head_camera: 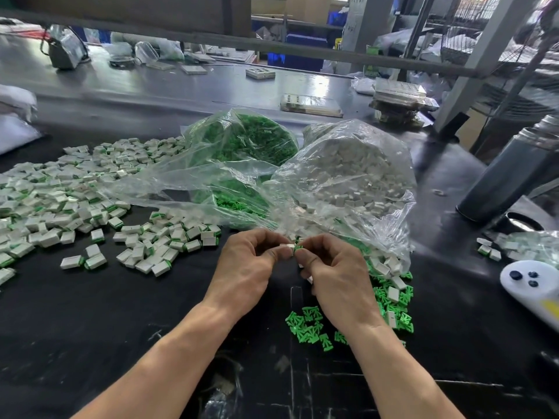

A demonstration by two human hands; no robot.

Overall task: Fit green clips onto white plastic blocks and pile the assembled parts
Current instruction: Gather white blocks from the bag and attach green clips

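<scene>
Two hands meet just nearer than the clear bags' mouths; left hand (248,264) pinches a white block (286,247) betw. thumb & fingertips, right hand (332,276) pinches a green clip (298,248) against that block's right end; block and clip touch, both fingers' grips clamped, held above the tabletop; whether the clip is fully seated, can't tell.

Loose green clips (311,323), several dozen, too many to count, lie under and right of the right hand, w/ a few bare white blocks (393,293) mixed in; assembled parts (90,207), well over a hundred, spread in a wide pile left of the hands and left of the bags.

2 clear plastic bags just beyond the hands: bag of green clips (248,140) to the left-rear, bag of white blocks (348,176) to the right, its mouth spilling blocks beside the right hand; the two bags touch.

Right of the block bag: 1 dark cylindrical bottle (508,173), 1 white controller (529,282) w/ dark buttons at the frame edge, 1 small bag of parts (526,246) betw. them.

Surface is a black worktable (151,313), scuffed, w/ pale marks near the front edge; beyond the bags a grey metal bench (181,83) carries flat trays, bags & a dark device; a grey bar crosses above it; shelving and blue crates farther back, blurred.
</scene>
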